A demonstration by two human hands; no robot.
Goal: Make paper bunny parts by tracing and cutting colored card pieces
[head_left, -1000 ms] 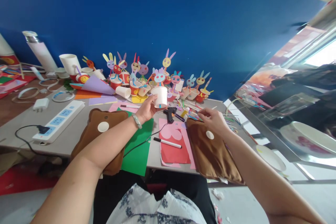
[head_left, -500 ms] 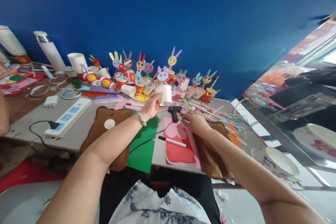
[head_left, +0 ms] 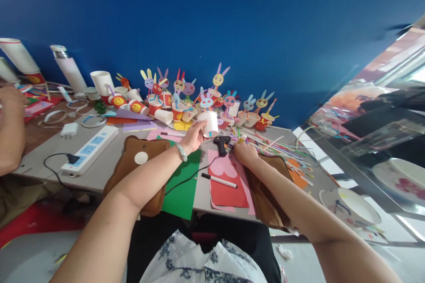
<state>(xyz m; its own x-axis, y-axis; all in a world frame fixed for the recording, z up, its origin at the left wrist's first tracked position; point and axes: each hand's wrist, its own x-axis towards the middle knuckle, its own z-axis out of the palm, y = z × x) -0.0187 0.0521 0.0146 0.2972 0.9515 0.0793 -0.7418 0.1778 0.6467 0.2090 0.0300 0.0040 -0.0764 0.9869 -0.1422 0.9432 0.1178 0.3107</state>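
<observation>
My left hand (head_left: 195, 137) holds a white paper cup (head_left: 210, 124) from its left side, fingers wrapped round the wall. Just above the cup's rim shows a pale paper rabbit face (head_left: 206, 101) with blue eyes; whether it is fixed to this cup I cannot tell. Over the table to the right, my right hand (head_left: 245, 152) is closed, its fingertips mostly hidden behind the knuckles. Something small and whitish-yellow shows beyond them. Between the hands lies a black glue gun (head_left: 221, 145), its cord trailing across green paper (head_left: 181, 194).
Paper cups with rabbit figures (head_left: 179, 93) line the blue wall. Nearer are a marker (head_left: 219, 180), red paper (head_left: 229, 196), two brown cloth pieces and a power strip (head_left: 90, 150). Pipe cleaners (head_left: 282, 148) lie to the right. Another person's arm (head_left: 11, 132) reaches in at far left.
My right hand has gone from spread fingers to a closed shape beside the glue gun. The left hand keeps the cup in nearly the same place. The view has shifted slightly.
</observation>
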